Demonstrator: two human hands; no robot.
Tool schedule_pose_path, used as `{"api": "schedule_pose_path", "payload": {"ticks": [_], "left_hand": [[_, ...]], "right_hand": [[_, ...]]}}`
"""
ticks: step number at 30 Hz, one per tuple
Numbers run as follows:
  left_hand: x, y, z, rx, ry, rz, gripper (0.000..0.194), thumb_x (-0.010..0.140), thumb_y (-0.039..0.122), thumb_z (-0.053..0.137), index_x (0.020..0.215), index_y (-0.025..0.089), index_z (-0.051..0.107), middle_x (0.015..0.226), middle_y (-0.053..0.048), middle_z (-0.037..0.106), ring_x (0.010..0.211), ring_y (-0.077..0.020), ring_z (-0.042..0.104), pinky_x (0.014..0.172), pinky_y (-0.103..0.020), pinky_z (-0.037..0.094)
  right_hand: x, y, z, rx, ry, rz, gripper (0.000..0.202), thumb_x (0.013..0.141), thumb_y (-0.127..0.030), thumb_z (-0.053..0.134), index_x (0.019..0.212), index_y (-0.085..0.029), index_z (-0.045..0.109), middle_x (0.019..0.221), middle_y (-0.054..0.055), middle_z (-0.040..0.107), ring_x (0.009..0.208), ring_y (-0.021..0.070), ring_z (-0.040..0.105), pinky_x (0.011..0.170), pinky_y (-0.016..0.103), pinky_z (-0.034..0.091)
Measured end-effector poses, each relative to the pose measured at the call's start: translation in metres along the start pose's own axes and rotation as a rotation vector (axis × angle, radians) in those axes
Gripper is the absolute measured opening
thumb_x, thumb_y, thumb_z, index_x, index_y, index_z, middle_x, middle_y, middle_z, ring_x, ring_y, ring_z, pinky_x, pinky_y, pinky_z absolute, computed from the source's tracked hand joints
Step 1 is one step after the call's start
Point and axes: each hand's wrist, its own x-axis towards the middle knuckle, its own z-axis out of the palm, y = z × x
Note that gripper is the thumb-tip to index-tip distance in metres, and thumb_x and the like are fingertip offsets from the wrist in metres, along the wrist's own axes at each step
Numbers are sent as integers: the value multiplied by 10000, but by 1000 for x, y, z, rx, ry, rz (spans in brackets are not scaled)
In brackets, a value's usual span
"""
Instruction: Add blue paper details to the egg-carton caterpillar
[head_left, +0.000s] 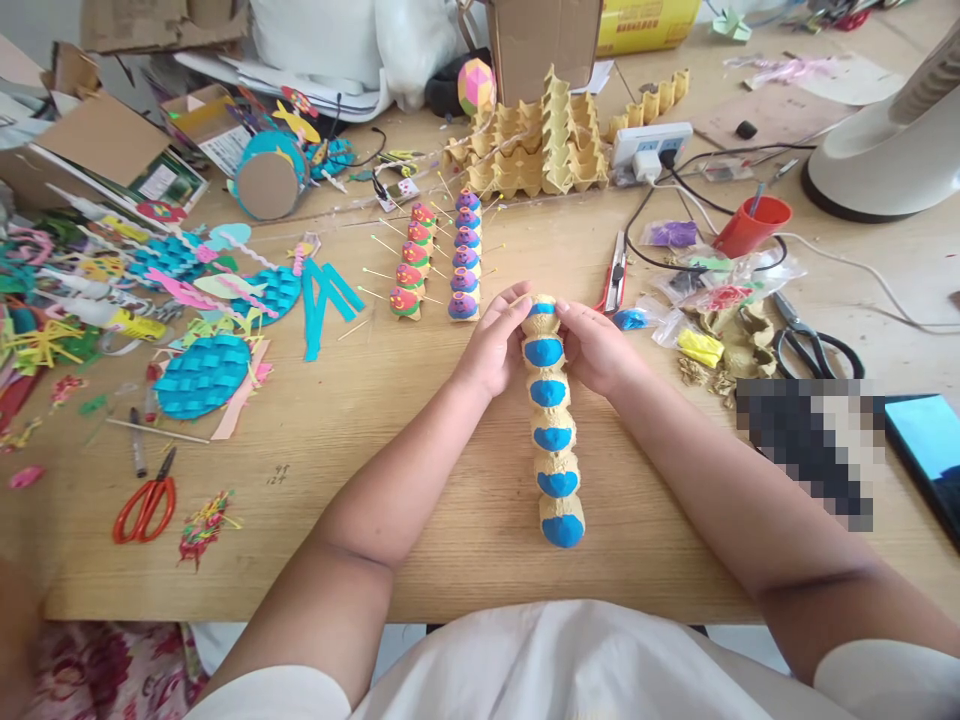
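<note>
A strip of egg carton lies lengthwise in front of me, its several bumps each bearing a patch of blue clay. At its far end, my left hand grips the left side with thumb and fingers. My right hand pinches the same end from the right, thumb close to the farthest blue patch. Beyond my left hand stand two decorated carton strips, one red and green and one purple and blue, with small faces and pins sticking out.
Right of my hands are a utility knife, bagged yellow clay, black scissors, a red cup and cables. Red-handled scissors and blue woven discs lie left. Egg trays stand behind.
</note>
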Motion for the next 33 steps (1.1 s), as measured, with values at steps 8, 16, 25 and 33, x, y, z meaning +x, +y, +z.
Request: {"api": "schedule_pose_path", "payload": {"ticks": [8, 16, 25, 33], "left_hand": [[1, -1, -2, 58, -3, 18, 500, 863, 230, 988, 1280, 252, 715, 958, 27, 814, 853, -146, 778, 937, -296, 596], [3, -2, -6, 58, 8, 22, 569, 869, 191, 962, 1382, 279, 730, 945, 22, 834, 921, -182, 819, 977, -315, 615], [3, 0, -4, 16, -65, -7, 380, 995, 342, 890, 1326, 254, 725, 959, 33, 798, 832, -129, 780, 892, -262, 616], [3, 1, -3, 34, -55, 36, 358, 939, 200, 870, 1260, 239, 717, 932, 30, 803, 814, -126, 762, 853, -261, 589]], "right_hand": [[0, 3, -2, 12, -4, -18, 494, 763, -579, 1095, 844, -242, 742, 795, -12, 752, 746, 163, 680, 694, 287, 577], [-2, 2, -2, -24, -38, -23, 635, 646, -674, 1129, 784, -246, 681, 688, -61, 642, 610, 116, 541, 569, 256, 470], [2, 6, -4, 8, -14, -18, 613, 660, -638, 1129, 845, -233, 708, 776, -33, 714, 709, 146, 635, 665, 281, 544], [2, 3, -3, -29, -57, -12, 659, 659, -749, 1082, 860, -257, 693, 775, -18, 684, 738, 183, 641, 700, 330, 561]]}}
